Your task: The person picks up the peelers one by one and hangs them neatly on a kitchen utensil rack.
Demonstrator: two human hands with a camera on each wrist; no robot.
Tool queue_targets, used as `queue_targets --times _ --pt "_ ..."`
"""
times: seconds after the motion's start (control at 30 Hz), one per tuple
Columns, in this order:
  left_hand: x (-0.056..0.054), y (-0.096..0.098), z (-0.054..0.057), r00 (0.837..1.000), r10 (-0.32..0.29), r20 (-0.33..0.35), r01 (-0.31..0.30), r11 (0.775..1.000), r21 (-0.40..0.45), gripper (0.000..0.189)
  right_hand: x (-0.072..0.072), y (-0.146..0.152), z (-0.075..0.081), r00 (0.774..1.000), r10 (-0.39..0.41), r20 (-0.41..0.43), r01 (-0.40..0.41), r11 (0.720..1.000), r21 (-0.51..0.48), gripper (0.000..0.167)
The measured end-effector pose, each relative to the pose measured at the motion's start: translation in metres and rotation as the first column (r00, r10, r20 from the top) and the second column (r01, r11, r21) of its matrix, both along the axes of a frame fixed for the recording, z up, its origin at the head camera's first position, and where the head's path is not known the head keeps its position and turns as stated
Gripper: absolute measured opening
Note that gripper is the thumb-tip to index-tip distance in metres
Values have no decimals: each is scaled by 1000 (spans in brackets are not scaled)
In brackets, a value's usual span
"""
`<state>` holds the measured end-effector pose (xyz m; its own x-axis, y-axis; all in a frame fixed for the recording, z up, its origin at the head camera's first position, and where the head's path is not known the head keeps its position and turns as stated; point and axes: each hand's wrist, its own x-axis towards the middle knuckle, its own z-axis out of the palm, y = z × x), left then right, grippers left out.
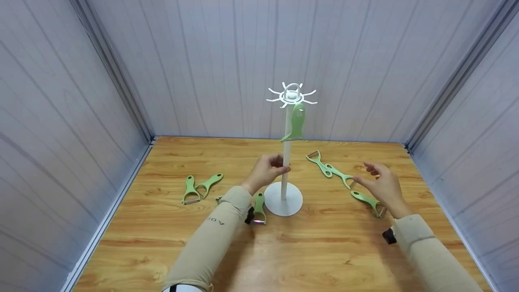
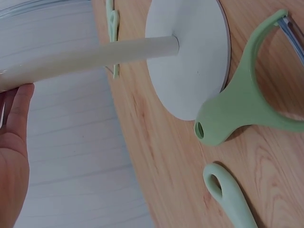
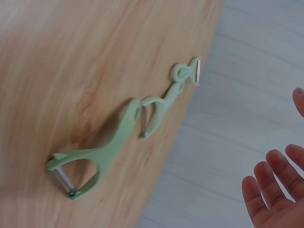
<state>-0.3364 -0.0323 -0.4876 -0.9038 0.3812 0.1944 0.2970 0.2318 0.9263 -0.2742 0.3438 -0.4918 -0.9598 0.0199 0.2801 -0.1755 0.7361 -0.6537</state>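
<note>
My left hand (image 1: 263, 172) grips the upright pole of a white stand (image 1: 285, 182), thumb on the near side. One green peeler (image 1: 298, 121) hangs by its handle from a hook on the stand's top ring. To the right, my right hand (image 1: 383, 186) hovers with loosely bent fingers, holding nothing. Beneath and beside it lie three green peelers: a near one (image 3: 111, 137), a middle one (image 3: 164, 107) and a far one (image 3: 192, 73). Close to the stand's round base is another peeler (image 2: 232, 102), beside my left wrist.
Two peelers lie left of my left arm, one upright in view (image 1: 190, 187) and one slanted (image 1: 211, 183). My left sleeve mostly hides another peeler (image 1: 219, 199). Pale panel walls (image 1: 211, 73) enclose the wooden table (image 1: 324, 251) at the back and sides.
</note>
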Motion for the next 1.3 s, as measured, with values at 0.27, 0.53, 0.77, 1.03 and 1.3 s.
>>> queue_targets --times 0.27,0.53,0.77,1.03,1.3 --pt "0 0 1 1000 -5 -2 5 1000 -20 18 2 17 -21 998 -11 64 8 999 39 65" --pt "0 0 0 1000 -7 -8 7 1000 -2 18 6 26 -37 992 4 128 -11 999 52 68" --pt "-1 0 0 1000 -8 -9 8 1000 -5 17 6 33 -44 986 23 167 -35 997 66 65" --pt "-1 -1 1 1000 4 7 -4 1000 -24 15 4 42 -53 965 88 248 -104 993 52 69" --pt "-1 0 0 1000 6 6 -6 1000 -23 14 3 49 -62 949 129 288 -152 987 59 69"
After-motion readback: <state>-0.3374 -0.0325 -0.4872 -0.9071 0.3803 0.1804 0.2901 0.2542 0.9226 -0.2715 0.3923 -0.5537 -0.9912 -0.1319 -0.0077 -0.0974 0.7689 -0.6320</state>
